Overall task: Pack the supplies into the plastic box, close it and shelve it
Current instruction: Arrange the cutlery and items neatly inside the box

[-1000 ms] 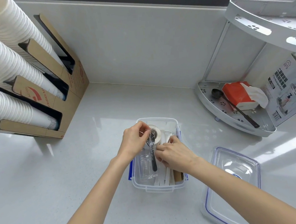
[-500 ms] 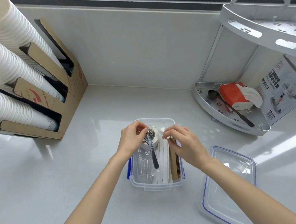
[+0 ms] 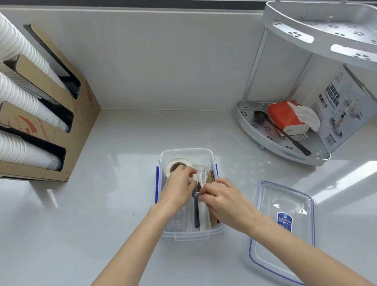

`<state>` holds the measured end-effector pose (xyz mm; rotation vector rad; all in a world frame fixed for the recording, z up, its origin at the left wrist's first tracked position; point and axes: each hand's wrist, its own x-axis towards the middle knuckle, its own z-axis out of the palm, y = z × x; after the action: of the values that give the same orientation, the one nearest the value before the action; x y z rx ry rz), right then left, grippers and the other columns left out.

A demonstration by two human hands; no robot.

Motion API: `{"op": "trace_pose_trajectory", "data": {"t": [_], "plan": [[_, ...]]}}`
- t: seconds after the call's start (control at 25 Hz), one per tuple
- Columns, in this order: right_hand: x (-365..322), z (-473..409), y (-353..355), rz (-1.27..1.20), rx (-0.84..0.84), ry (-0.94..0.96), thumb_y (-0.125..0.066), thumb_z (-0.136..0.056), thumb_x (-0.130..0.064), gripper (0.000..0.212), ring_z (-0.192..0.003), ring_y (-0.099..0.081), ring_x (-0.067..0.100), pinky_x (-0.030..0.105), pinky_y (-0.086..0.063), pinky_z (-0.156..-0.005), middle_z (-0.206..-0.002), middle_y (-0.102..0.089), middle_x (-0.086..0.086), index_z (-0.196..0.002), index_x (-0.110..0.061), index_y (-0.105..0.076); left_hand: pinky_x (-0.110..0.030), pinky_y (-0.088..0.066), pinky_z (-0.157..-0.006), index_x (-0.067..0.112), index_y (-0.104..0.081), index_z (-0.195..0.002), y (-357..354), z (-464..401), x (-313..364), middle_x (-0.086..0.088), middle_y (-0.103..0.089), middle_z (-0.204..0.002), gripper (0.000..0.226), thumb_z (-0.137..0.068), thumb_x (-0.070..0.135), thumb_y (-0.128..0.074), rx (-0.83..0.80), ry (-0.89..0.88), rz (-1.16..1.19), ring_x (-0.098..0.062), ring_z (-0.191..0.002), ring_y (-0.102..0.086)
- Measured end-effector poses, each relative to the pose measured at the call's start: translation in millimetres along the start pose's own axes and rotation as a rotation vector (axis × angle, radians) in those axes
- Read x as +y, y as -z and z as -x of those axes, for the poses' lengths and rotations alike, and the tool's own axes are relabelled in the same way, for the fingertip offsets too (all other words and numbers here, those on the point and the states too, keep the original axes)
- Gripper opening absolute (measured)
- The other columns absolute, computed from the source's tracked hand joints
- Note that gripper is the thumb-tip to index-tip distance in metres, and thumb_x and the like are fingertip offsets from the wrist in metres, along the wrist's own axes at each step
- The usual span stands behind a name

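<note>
An open clear plastic box (image 3: 185, 152) with blue latches stands on the white counter. Inside are a white tape roll (image 3: 177, 165) at the far left, white wrapped packets, brown cardboard pieces (image 3: 210, 177) along the right wall, and a black spoon (image 3: 196, 213) in a clear wrapper lying lengthwise. My left hand (image 3: 178, 189) reaches into the box and pinches the wrapper at the spoon's far end. My right hand (image 3: 227, 200) pinches the same wrapper from the right. The clear lid (image 3: 284, 226) lies upside down on the counter, right of the box.
A cardboard dispenser (image 3: 73, 122) with stacks of white paper cups stands at the left. A white two-tier corner shelf (image 3: 283, 151) at the back right holds a red tissue pack (image 3: 284, 115) and a dark ladle. A printed carton (image 3: 346, 107) leans behind it.
The spoon has gone down from above the tape roll into the box. My right hand has come back onto its wrapper. My left hand has moved lower and nearer.
</note>
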<state>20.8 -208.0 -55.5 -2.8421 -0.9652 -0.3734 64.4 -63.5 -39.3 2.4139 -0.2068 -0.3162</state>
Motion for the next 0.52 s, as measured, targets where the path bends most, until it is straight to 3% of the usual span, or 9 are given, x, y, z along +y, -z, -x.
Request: {"op": "trace_pose_trajectory", "data": {"t": [0.24, 0.4, 0.52], "plan": [[-7.0, -2.9, 2.1, -0.015, -0.160, 0.002, -0.080, -0.045, -0.013, 0.029, -0.067, -0.063, 0.009, 0.025, -0.026, -0.078, -0.067, -0.068, -0.016, -0.067, -0.031, -0.072, -0.043, -0.047, -0.091, 0.013, -0.037, -0.134, -2.5, 5.5, 0.0, -0.010, -0.048, -0.130, 0.044, -0.090, 0.008, -0.042, -0.051, -0.065, -0.183, -0.027, -0.118, -0.045], [-7.3, -3.9, 9.1, -0.095, -0.237, 0.046, -0.067, -0.053, -0.011, 0.020, -0.062, -0.063, 0.011, 0.028, -0.033, -0.081, -0.058, -0.068, -0.013, -0.063, -0.029, -0.071, -0.045, -0.050, -0.081, 0.012, -0.040, -0.131, -2.0, 6.6, -0.3, -0.010, -0.045, -0.129, 0.041, -0.091, 0.006, -0.039, -0.013, -0.057, -0.205, -0.033, -0.102, -0.056], [-3.8, -3.5, 8.0, -0.165, -0.341, 0.023, -0.060, -0.065, -0.005, 0.020, -0.070, -0.065, 0.020, 0.039, -0.042, -0.085, -0.067, -0.073, -0.004, -0.070, -0.020, -0.074, -0.046, -0.051, -0.079, 0.013, -0.039, -0.132, -3.2, 6.8, -0.7, -0.011, -0.045, -0.128, 0.042, -0.091, 0.005, -0.039, 0.001, -0.048, -0.204, -0.034, -0.097, -0.058]]}}
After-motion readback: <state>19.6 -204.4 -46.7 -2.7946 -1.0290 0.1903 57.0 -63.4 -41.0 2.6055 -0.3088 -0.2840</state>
